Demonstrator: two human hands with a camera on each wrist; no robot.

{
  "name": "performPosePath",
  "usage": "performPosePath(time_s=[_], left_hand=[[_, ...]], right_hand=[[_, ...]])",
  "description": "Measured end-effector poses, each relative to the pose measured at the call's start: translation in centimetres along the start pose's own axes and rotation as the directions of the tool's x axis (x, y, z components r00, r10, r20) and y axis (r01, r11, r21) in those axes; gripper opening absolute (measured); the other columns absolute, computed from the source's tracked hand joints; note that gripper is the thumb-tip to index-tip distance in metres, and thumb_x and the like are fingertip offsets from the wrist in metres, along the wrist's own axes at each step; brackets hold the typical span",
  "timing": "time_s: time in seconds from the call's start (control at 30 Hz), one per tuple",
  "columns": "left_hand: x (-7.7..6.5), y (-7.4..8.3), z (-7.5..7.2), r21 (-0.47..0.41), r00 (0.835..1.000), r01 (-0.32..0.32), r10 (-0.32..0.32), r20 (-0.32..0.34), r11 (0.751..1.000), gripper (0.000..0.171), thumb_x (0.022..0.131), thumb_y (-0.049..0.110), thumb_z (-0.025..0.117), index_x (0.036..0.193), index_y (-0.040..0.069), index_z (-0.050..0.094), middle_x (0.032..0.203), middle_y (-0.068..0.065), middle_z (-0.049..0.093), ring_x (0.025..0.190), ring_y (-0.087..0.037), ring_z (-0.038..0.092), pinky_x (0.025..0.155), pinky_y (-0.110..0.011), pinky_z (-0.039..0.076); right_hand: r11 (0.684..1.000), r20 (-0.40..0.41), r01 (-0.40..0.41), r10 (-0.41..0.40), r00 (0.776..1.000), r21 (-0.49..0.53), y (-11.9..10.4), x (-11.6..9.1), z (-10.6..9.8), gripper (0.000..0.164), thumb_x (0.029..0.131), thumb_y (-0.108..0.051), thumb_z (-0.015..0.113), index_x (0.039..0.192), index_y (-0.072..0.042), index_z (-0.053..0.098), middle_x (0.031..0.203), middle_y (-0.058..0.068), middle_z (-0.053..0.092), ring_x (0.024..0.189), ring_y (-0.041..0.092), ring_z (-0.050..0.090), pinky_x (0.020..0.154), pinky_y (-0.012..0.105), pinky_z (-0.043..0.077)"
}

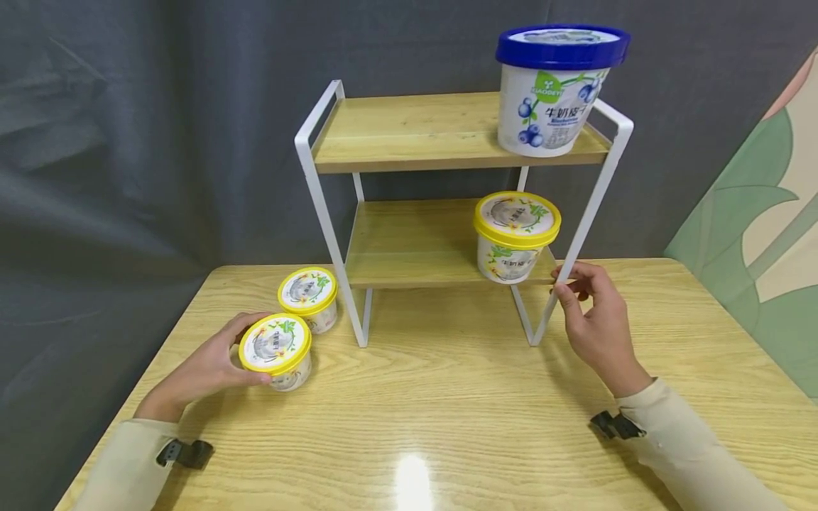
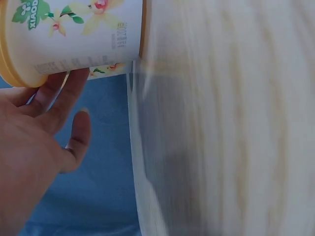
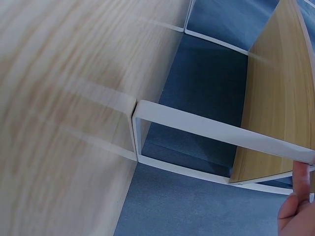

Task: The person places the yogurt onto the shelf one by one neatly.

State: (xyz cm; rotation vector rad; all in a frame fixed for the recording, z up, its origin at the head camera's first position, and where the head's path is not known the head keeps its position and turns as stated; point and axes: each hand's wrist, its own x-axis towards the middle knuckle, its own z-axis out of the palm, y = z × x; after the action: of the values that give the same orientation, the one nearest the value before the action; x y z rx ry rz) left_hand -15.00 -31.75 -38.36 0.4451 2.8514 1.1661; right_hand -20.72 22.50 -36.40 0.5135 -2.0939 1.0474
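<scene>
Left Hand (image 1: 211, 363) on Front Tub (image 1: 276, 345); Right Hand (image 1: 599, 325) on Rack Leg (image 1: 587, 220)

The left fingers curl round the yellow-lidded front tub, with the thumb on its near side and the other fingertips at its far side. The tub is upright; whether its base touches the tabletop (image 1: 447, 404) cannot be determined. A matching rear tub (image 1: 308, 289) stands just beyond the left fingers, close behind the gripped one. Contact between the two tubs cannot be confirmed.

The right fingers pinch the white front leg of the rack (image 1: 409, 128) at the height of its lower shelf (image 1: 415, 241). Just inward of these fingers, at the right end of that shelf, sits a yellow-lidded shelf tub (image 1: 516, 240). Well above the right fingers, a larger blue-lidded tub (image 1: 546, 106) stands on the top shelf. A dark cloth (image 1: 128, 142) hangs behind the tabletop, beyond both sets of fingers.
</scene>
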Motion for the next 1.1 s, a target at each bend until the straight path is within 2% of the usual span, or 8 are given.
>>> performPosePath(time_s=[0.2, 0.37, 0.53, 0.7, 0.83, 0.93, 1.03, 1.1], left_hand=[[-0.1, 0.8, 0.0, -0.021, 0.999, -0.028, 0.027, -0.023, 0.999, 0.093, 0.069, 0.021, 0.092, 0.147, 0.018, 0.042, 0.130, 0.002, 0.050, 0.114, -0.001, 0.045, 0.096, -0.038, 0.040], [-0.2, 2.5, 0.0, -0.069, 0.997, -0.055, 0.050, -0.064, 0.996, 0.096, 0.068, 0.016, 0.092, 0.149, 0.022, 0.040, 0.132, 0.006, 0.050, 0.116, 0.000, 0.044, 0.097, -0.024, 0.038], [-0.2, 4.9, 0.2, -0.152, 0.990, -0.131, 0.119, -0.081, 0.980, 0.100, 0.066, 0.008, 0.091, 0.150, 0.025, 0.039, 0.133, 0.006, 0.049, 0.122, -0.004, 0.043, 0.099, -0.013, 0.033], [-0.1, 7.3, 0.4, -0.185, 0.982, -0.174, 0.157, -0.102, 0.967, 0.105, 0.065, 0.004, 0.091, 0.153, 0.023, 0.035, 0.142, 0.006, 0.046, 0.130, -0.002, 0.039, 0.103, -0.008, 0.030], [0.1, 9.0, 0.5, -0.269, 0.979, -0.190, 0.161, -0.126, 0.944, 0.104, 0.067, -0.001, 0.087, 0.153, 0.017, 0.032, 0.149, 0.002, 0.042, 0.135, -0.003, 0.037, 0.105, -0.008, 0.027], [0.1, 10.1, 0.6, -0.386, 0.981, -0.178, 0.131, -0.146, 0.905, 0.096, 0.071, -0.006, 0.082, 0.150, 0.014, 0.030, 0.145, -0.001, 0.043, 0.133, -0.009, 0.038, 0.105, -0.011, 0.030], [0.2, 11.4, 0.8, -0.464, 0.982, -0.156, 0.086, -0.169, 0.872, 0.088, 0.073, -0.007, 0.079, 0.144, 0.015, 0.031, 0.139, 0.000, 0.047, 0.130, -0.014, 0.039, 0.103, -0.015, 0.031], [0.3, 12.2, 1.0, -0.477, 0.980, -0.153, 0.072, -0.184, 0.866, 0.085, 0.074, -0.006, 0.079, 0.141, 0.016, 0.032, 0.137, 0.000, 0.048, 0.129, -0.016, 0.039, 0.102, -0.017, 0.032]], right_hand=[[1.000, -0.003, 0.004, -0.004, 1.000, 0.000, -0.1, 0.1, 0.1, 0.027, 0.091, 0.007, 0.064, 0.118, 0.008, 0.056, 0.109, -0.028, 0.056, 0.090, -0.014, 0.052, 0.074, 0.016, 0.037], [1.000, -0.005, 0.008, -0.008, 1.000, 0.001, -0.1, 0.2, 0.1, 0.028, 0.091, 0.008, 0.064, 0.118, 0.008, 0.056, 0.110, -0.025, 0.057, 0.090, -0.013, 0.051, 0.074, 0.015, 0.037], [1.000, -0.006, 0.012, -0.012, 1.000, 0.005, -0.1, 0.2, 0.1, 0.028, 0.091, 0.008, 0.064, 0.118, 0.008, 0.056, 0.109, -0.016, 0.061, 0.089, -0.012, 0.050, 0.075, 0.014, 0.037], [1.000, -0.012, 0.008, -0.008, 1.000, 0.012, -0.1, 0.1, 0.2, 0.029, 0.091, 0.008, 0.063, 0.119, 0.008, 0.056, 0.110, -0.024, 0.057, 0.089, -0.012, 0.050, 0.075, 0.013, 0.037], [1.000, -0.019, 0.005, -0.004, 1.000, 0.011, 0.0, 0.0, 0.2, 0.030, 0.091, 0.008, 0.064, 0.120, 0.008, 0.056, 0.111, -0.026, 0.055, 0.088, -0.011, 0.050, 0.076, 0.013, 0.036], [1.000, -0.017, 0.003, -0.003, 1.000, 0.006, 0.0, 0.0, 0.3, 0.031, 0.091, 0.008, 0.064, 0.120, 0.007, 0.056, 0.111, -0.024, 0.056, 0.088, -0.010, 0.050, 0.076, 0.013, 0.036], [1.000, -0.014, 0.003, -0.003, 1.000, 0.001, 0.0, 0.0, 0.4, 0.031, 0.091, 0.009, 0.063, 0.121, 0.008, 0.056, 0.110, -0.017, 0.059, 0.089, -0.010, 0.050, 0.076, 0.013, 0.036], [1.000, -0.013, 0.005, -0.005, 1.000, -0.004, 0.0, -0.1, 0.4, 0.031, 0.091, 0.009, 0.063, 0.121, 0.008, 0.055, 0.109, -0.010, 0.062, 0.089, -0.011, 0.049, 0.076, 0.012, 0.036]])
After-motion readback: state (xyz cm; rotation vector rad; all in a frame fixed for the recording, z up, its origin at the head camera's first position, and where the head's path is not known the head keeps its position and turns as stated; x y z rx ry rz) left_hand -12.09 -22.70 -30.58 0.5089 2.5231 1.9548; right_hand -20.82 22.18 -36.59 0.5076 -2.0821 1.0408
